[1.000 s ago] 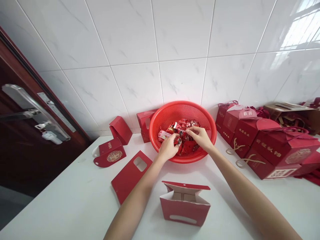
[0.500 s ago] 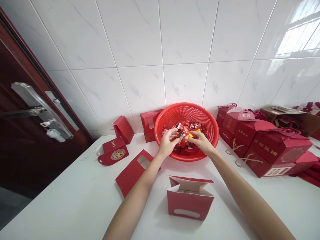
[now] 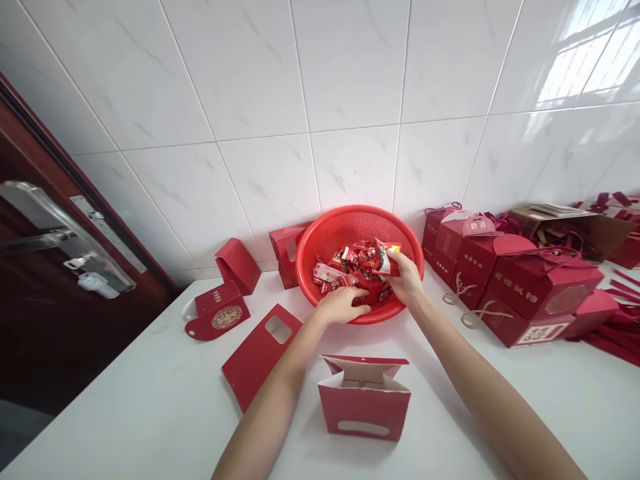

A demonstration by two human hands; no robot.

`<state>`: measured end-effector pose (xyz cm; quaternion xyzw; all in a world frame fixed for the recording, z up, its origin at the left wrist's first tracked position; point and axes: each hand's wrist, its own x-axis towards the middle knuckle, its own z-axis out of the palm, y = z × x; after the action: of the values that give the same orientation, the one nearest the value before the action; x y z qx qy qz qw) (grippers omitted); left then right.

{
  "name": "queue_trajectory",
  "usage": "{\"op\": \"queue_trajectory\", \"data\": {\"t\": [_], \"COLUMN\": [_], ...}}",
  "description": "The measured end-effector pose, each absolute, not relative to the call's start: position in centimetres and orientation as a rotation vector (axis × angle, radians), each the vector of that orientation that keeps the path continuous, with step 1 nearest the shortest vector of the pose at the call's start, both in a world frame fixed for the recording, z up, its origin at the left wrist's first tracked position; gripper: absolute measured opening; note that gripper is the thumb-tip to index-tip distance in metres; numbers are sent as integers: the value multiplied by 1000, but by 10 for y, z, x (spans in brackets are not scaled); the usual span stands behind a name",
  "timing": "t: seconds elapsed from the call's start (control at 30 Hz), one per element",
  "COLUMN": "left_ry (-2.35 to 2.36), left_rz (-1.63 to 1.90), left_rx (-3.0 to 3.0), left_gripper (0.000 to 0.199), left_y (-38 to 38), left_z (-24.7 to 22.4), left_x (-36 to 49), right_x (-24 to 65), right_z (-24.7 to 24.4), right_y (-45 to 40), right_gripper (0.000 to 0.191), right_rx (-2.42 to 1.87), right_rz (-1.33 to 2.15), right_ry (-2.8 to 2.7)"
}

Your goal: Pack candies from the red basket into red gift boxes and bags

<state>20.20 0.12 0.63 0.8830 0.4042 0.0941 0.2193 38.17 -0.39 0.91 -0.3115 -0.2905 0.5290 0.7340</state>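
A red plastic basket (image 3: 307,250) holds many small wrapped candies (image 3: 350,263). My right hand (image 3: 404,279), over the basket's right side, grips a red packet (image 3: 387,259) with white and yellow parts. At the basket's front left, my left hand (image 3: 344,305) reaches over the rim, fingers apart and touching the candies; nothing can be seen in its grasp. In front of the basket, between my forearms, a red paper box (image 3: 364,407) stands upright with its top open.
Left of the basket are a flat red box (image 3: 257,353), a red box with a gold emblem (image 3: 220,310) and other red boxes by the wall. Stacked red gift boxes (image 3: 525,287) stand at the right. A door (image 3: 30,293) is at the far left.
My hands have moved apart. The right one has drawn the packet to the right, while the left has dropped lower toward the basket's front. The view has shifted slightly right.
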Motion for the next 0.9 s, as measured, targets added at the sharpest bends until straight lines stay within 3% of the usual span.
{"op": "queue_trajectory", "data": {"t": [0.17,0.27,0.37,0.6,0.9], "left_ry": [993,1005,1295,1736,1948], "left_rz": [447,480,411,308,389], "left_rx": [2314,2290,2372,2485,2353], "left_gripper": [83,93,84,30,27], "left_y": [22,30,30,33,38], "left_z": [-2,-3,1,13,13], "left_x": [206,212,225,243,238], "right_x": [379,378,381,385,376], "right_z": [10,10,9,7,9], "right_y": [-5,-7,-8,-8,-12], "right_gripper": [24,24,25,24,23], "right_rx": [-697,-748,-773,-780,-758], "right_rz": [1155,1155,1150,1153,1196], "right_ry": [-663,-683,-686,-666,-680]}}
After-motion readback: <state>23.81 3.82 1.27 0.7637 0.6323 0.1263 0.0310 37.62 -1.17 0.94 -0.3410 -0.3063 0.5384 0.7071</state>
